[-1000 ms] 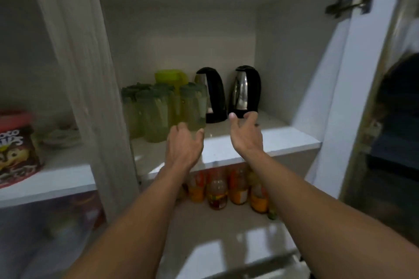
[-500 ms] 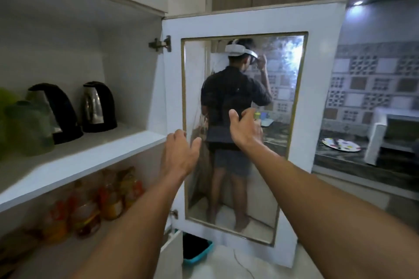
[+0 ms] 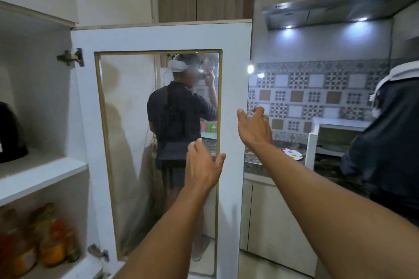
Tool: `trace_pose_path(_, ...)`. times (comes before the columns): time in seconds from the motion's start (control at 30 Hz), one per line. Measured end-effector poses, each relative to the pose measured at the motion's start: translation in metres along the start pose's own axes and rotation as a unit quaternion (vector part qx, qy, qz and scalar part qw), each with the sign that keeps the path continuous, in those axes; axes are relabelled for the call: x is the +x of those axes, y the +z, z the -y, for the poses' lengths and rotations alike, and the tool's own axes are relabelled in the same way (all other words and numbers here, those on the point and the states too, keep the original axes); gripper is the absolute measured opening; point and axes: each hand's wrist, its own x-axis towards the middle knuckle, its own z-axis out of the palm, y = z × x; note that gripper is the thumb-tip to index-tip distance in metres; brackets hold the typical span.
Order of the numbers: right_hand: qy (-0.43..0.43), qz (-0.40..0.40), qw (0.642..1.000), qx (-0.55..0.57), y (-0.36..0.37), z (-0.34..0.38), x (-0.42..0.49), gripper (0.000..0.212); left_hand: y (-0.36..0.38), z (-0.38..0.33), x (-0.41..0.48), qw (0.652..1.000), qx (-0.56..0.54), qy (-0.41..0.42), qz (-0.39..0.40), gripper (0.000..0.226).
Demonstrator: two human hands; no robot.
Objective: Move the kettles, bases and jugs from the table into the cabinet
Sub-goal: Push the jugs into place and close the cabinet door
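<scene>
One black kettle point(image 3: 10, 133) shows at the far left edge, standing on the white cabinet shelf point(image 3: 40, 176); the other kettles and jugs are out of view. The cabinet door point(image 3: 233, 102) stands wide open, white with a glass pane. My left hand point(image 3: 201, 167) is spread in front of the door's lower right part, holding nothing. My right hand point(image 3: 254, 128) is raised at the door's free edge with fingers curled around that edge; whether it touches the door I cannot tell.
Bottles of orange and red liquid point(image 3: 34, 240) stand on the lower shelf. A person in dark clothes point(image 3: 390, 142) stands at the right by the counter point(image 3: 256, 161). A patterned plate point(image 3: 292, 154) lies on the counter. A range hood point(image 3: 340, 7) hangs above.
My view has swung right, from the cabinet shelf to the open door. Both hands left the shelf and now sit at the door, the right one out at its free edge.
</scene>
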Motion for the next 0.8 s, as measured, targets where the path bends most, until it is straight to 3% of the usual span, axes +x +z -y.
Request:
trace_pose_path(0.17, -0.032, 0.056, 0.997, 0.044, -0.001, -0.007, 0.056, 0.063, 0.061, -0.027, 0.025, 1.0, 0.012, 0.001, -0.022, 0.088)
trace_pose_path(0.33, -0.052, 0.104, 0.987, 0.11, 0.013, -0.01, 0.086, 0.051, 0.094, -0.04, 0.04, 1.0, 0.016, 0.01, -0.015, 0.095)
trace_pose_path(0.67, -0.092, 0.074, 0.984, 0.131, -0.013, -0.005, 0.059, 0.024, 0.076, -0.049, 0.012, 0.995, 0.05, 0.037, -0.08, 0.106)
trace_pose_path(0.8, -0.152, 0.028, 0.978, 0.137, -0.032, 0.016, 0.007, 0.038, 0.037, -0.062, -0.021, 0.989, 0.062, 0.049, -0.123, 0.108)
